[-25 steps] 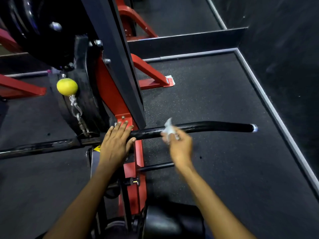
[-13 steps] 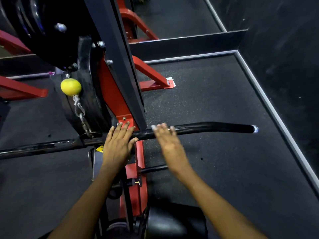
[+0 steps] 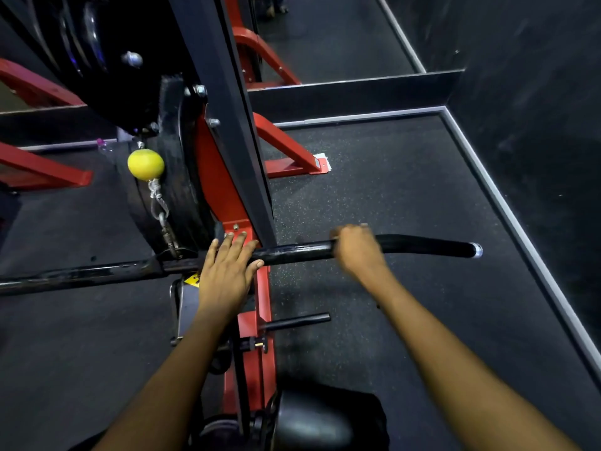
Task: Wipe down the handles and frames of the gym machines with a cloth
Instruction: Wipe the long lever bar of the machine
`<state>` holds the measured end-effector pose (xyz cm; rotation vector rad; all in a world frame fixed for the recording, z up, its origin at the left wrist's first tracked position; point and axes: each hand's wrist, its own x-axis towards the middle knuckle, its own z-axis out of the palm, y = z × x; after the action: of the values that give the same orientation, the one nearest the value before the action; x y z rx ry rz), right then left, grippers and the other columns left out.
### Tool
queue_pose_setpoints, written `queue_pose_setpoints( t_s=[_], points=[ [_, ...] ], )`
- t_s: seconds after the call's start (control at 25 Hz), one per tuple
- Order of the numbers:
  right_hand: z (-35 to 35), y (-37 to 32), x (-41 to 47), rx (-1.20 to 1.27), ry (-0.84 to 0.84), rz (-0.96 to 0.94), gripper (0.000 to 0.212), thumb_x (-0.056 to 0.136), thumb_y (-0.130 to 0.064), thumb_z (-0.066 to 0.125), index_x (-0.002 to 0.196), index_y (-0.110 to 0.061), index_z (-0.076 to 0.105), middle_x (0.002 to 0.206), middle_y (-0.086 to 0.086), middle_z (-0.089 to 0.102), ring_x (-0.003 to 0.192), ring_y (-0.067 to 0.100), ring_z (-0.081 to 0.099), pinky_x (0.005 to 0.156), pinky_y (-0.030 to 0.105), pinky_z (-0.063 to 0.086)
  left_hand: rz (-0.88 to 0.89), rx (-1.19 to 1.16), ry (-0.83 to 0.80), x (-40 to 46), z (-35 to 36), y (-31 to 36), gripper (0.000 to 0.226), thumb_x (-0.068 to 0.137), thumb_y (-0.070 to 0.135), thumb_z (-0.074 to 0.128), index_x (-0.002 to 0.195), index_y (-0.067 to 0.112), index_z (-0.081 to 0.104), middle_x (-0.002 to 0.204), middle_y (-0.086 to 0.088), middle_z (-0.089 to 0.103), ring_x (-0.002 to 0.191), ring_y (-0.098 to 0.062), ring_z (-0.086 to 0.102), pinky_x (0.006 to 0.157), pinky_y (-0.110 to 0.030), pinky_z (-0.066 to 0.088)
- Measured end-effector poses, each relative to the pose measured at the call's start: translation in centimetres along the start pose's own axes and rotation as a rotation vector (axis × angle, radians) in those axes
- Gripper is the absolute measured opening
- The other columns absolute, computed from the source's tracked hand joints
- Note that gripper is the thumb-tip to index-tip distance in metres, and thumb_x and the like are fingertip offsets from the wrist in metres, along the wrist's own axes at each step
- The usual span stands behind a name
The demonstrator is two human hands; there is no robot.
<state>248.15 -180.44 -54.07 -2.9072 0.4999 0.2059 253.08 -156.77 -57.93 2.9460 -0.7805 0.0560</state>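
A long black handle bar (image 3: 422, 245) runs left to right across the red and black machine frame (image 3: 224, 177). My left hand (image 3: 226, 271) lies flat on the bar near its middle, fingers straight. My right hand (image 3: 357, 249) is curled over the bar further right, blurred by motion. The white cloth is hidden under that hand; only a pale speck shows at its top edge. The bar's right end has a silver cap (image 3: 477, 250).
A yellow ball (image 3: 145, 164) hangs on a cable with a clip left of the frame. Black weight plates (image 3: 97, 43) sit top left. A short black peg (image 3: 297, 320) sticks out lower down. A black seat pad (image 3: 312, 421) is below. Dark rubber floor with grey edging (image 3: 507, 216) lies right.
My right hand has slid rightward along the bar, and the white cloth seen earlier is now covered by it. My left hand has stayed in place.
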Motion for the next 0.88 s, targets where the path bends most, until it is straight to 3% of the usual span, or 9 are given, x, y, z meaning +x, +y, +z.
queue_pose_setpoints(
  t_s=[0.12,0.28,0.36,0.48,0.6,0.72,0.76,0.84,0.88],
  points=[
    [-1.6,2.0,1.1,-0.062,-0.105,0.41,0.029,0.092,-0.009,0.047,0.117,0.0,0.058,0.121,0.02,0.059,0.112,0.033,0.056,0.104,0.042,0.039,-0.005,0.001,0.002,-0.1,0.0,0.1,0.075,0.099,0.054,0.004,0.126,0.013,0.06,0.131,-0.012,0.059,0.128,-0.032,0.05,0.112,-0.042,0.015],
    [-0.2,-6.3,0.0,0.213,-0.132,-0.013,0.029,0.095,-0.004,0.042,0.119,-0.004,0.059,0.122,0.016,0.059,0.111,0.031,0.058,0.094,0.038,0.047,-0.008,0.001,0.001,0.0,0.2,0.1,0.076,0.1,0.054,0.003,0.125,0.012,0.06,0.13,-0.012,0.059,0.127,-0.033,0.05,0.111,-0.043,0.016],
    [1.4,-6.5,-2.4,0.405,-0.123,-0.283,0.036,0.099,-0.011,0.039,0.132,-0.015,0.052,0.138,0.005,0.048,0.129,0.023,0.043,0.107,0.032,0.034,-0.002,0.004,0.007,0.0,0.2,0.1,0.076,0.1,0.054,0.003,0.125,0.012,0.06,0.13,-0.012,0.06,0.126,-0.032,0.051,0.111,-0.043,0.017],
    [2.9,0.9,-3.2,0.503,0.039,-0.141,0.043,0.1,-0.004,0.032,0.138,-0.019,0.044,0.151,-0.004,0.026,0.142,0.011,0.014,0.115,0.023,0.003,-0.003,-0.009,0.009,0.0,0.2,0.1,0.074,0.1,0.054,0.003,0.126,0.013,0.06,0.131,-0.011,0.059,0.128,-0.032,0.049,0.112,-0.042,0.017],
    [4.1,5.2,-3.9,0.501,0.208,0.268,0.05,0.093,0.003,0.038,0.142,-0.004,0.034,0.153,0.017,0.023,0.143,0.031,0.015,0.117,0.04,0.009,-0.021,-0.006,0.009,-0.1,0.3,0.4,0.073,0.1,0.053,0.004,0.126,0.013,0.06,0.132,-0.011,0.058,0.129,-0.032,0.049,0.112,-0.043,0.017],
    [4.9,-1.0,-5.3,0.529,0.156,-0.014,0.05,0.101,-0.022,0.027,0.149,-0.016,0.019,0.158,0.003,0.009,0.145,0.016,0.005,0.119,0.036,0.006,-0.032,-0.008,-0.045,-0.3,0.3,0.5,0.075,0.1,0.054,0.003,0.126,0.013,0.06,0.134,-0.011,0.057,0.131,-0.031,0.047,0.113,-0.043,0.016],
    [4.6,-2.9,-6.0,0.53,0.117,-0.118,0.049,0.101,-0.017,0.03,0.149,-0.021,0.02,0.157,-0.003,0.009,0.145,0.012,0.004,0.119,0.032,0.007,-0.029,-0.013,-0.064,-0.3,0.1,0.5,0.076,0.099,0.056,0.002,0.128,0.013,0.059,0.137,-0.01,0.055,0.133,-0.031,0.044,0.114,-0.043,0.014],
    [3.9,-3.2,-6.2,0.459,0.169,-0.165,0.046,0.097,-0.006,0.04,0.139,-0.024,0.044,0.149,-0.002,0.037,0.138,0.01,0.029,0.113,0.022,0.026,-0.04,-0.039,-0.089,-0.3,-0.5,0.8,0.072,0.098,0.057,0.008,0.134,0.014,0.054,0.145,-0.009,0.047,0.14,-0.028,0.034,0.117,-0.044,0.01],
    [2.9,-2.3,-6.1,0.431,0.223,-0.141,0.035,0.098,-0.014,0.042,0.126,-0.027,0.058,0.132,-0.005,0.055,0.123,0.007,0.047,0.099,0.015,0.036,-0.077,-0.06,-0.1,-0.2,-1.2,1.1,0.065,0.099,0.055,0.016,0.138,0.014,0.049,0.149,-0.008,0.041,0.143,-0.025,0.028,0.119,-0.045,0.007]
  ],
)
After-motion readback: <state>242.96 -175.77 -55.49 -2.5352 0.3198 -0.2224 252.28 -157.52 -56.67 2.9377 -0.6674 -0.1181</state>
